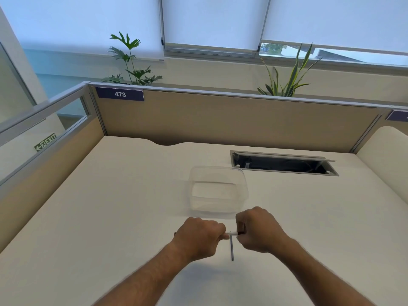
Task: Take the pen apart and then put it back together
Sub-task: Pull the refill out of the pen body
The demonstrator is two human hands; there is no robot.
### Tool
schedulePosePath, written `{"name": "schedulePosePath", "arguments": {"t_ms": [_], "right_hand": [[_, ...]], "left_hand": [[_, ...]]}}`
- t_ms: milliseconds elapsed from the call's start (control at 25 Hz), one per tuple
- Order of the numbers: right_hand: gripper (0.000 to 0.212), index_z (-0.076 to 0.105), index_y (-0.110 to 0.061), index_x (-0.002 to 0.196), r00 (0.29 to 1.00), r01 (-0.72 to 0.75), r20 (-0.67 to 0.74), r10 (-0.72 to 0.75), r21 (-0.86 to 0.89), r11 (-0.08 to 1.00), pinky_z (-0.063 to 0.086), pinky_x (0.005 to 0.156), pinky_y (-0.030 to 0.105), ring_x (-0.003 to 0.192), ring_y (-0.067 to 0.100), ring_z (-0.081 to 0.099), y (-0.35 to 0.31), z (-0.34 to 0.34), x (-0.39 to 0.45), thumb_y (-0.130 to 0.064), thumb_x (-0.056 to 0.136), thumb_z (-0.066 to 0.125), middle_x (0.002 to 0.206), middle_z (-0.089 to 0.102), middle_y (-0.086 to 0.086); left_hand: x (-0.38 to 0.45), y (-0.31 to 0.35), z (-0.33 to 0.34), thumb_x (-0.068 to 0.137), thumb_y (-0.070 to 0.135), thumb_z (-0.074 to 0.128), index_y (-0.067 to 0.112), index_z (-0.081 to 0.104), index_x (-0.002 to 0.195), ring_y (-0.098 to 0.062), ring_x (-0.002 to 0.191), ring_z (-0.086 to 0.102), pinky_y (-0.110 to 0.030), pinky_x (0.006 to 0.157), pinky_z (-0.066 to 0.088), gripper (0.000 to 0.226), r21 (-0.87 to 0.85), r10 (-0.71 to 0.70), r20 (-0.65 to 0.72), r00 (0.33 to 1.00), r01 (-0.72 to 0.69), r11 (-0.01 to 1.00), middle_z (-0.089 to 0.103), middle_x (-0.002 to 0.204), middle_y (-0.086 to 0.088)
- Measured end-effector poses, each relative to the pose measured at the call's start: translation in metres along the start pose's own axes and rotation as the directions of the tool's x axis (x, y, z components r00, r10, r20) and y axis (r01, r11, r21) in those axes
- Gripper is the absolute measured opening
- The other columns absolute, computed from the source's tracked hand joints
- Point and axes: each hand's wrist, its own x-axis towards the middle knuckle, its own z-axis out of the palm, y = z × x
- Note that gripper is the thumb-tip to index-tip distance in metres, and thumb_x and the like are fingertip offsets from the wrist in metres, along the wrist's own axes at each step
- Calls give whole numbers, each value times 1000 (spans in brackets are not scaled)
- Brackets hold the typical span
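Note:
Both hands meet over the white desk point(110, 217). My left hand point(198, 237) is closed around one end of the pen's white barrel point(232, 233), which lies level between my fists. My right hand point(258, 233) is pinched on the barrel's other, dark end. Only a short stretch of the barrel shows between the fingers. A thin dark refill point(232, 248) points toward me just below the barrel; whether it rests on the desk or hangs from the barrel I cannot tell.
A clear plastic tub point(242, 191) stands on the desk just beyond my hands. Further back on the right, an open cable hatch point(282, 165) is cut into the desk. Beige partition walls enclose the desk at the back and left.

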Motion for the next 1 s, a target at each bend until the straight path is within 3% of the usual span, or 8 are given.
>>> {"name": "schedulePosePath", "arguments": {"t_ms": [120, 200, 280, 360, 440, 640, 800, 1000], "right_hand": [[27, 47, -27, 69, 998, -56, 19, 55, 21, 998, 43, 51, 26, 65, 15, 56, -4, 6, -1, -20, 69, 73, 67, 60, -8], [37, 51, -32, 89, 992, -80, 104, 73, 72, 994, 42, 58, 23, 75, 12, 55, -2, 6, -3, -35, 69, 82, 83, 61, -12], [51, 55, -30, 120, 973, -67, 228, 40, 112, 991, 49, 74, 26, 88, 10, 57, 2, 2, -3, -45, 76, 77, 110, 65, -10], [37, 60, -23, 124, 944, -11, 328, -32, 128, 992, 48, 81, 29, 89, 11, 57, 6, -2, -2, -42, 92, 61, 117, 68, -4], [26, 68, -16, 109, 930, 28, 360, -71, 123, 992, 48, 75, 32, 83, 17, 58, 6, -4, -1, -31, 100, 48, 104, 72, 5], [15, 77, -18, 93, 983, 37, 176, -49, 72, 997, 44, 59, 24, 63, 10, 53, 4, -2, -1, -22, 89, 63, 84, 77, 1], [13, 80, -21, 82, 999, -4, 33, 0, 140, 990, 56, 62, 26, 64, 12, 66, 4, -2, -2, -19, 73, 71, 73, 78, -5], [6, 68, -14, 60, 992, -33, -114, 50, 147, 989, 42, 50, 23, 51, 16, 50, 1, 14, -5, -11, 63, 62, 58, 70, 2]], "left_hand": [[2, 1, 0, 99, 42, 41, 18, 58, 87, -26, 56, 55, -28, 52, 29, 32, 9, 8, -6, 1000, -8, 1000, 66, 73, -1], [1, -1, 0, 99, 42, 42, 18, 59, 87, -25, 55, 55, -27, 52, 29, 32, 14, 13, -2, 1000, -13, 1000, 66, 72, -1], [0, -3, 1, 99, 42, 41, 18, 59, 88, -25, 55, 54, -28, 52, 31, 32, 18, 8, 5, 1000, -8, 1000, 67, 74, -1], [-2, -5, 3, 99, 43, 39, 18, 58, 88, -26, 56, 52, -29, 52, 31, 33, 14, -4, 8, 1000, 4, 1000, 66, 75, -2], [-2, -5, 4, 99, 44, 38, 19, 57, 87, -24, 54, 47, -28, 52, 29, 35, 18, 0, 11, 1000, 0, 1000, 66, 75, -2], [-1, -5, 4, 99, 45, 37, 19, 57, 88, -22, 54, 46, -27, 52, 28, 35, 21, 5, 14, 1000, -5, 1000, 65, 74, -1], [1, -2, 5, 100, 44, 38, 19, 59, 90, -26, 57, 54, -28, 52, 31, 34, 16, 15, 21, 1000, -15, 1000, 66, 76, -1], [4, -1, 4, 99, 42, 41, 19, 60, 92, -27, 61, 57, -28, 54, 34, 30, -24, -12, 38, 999, 13, 1000, 68, 76, -2]]}}
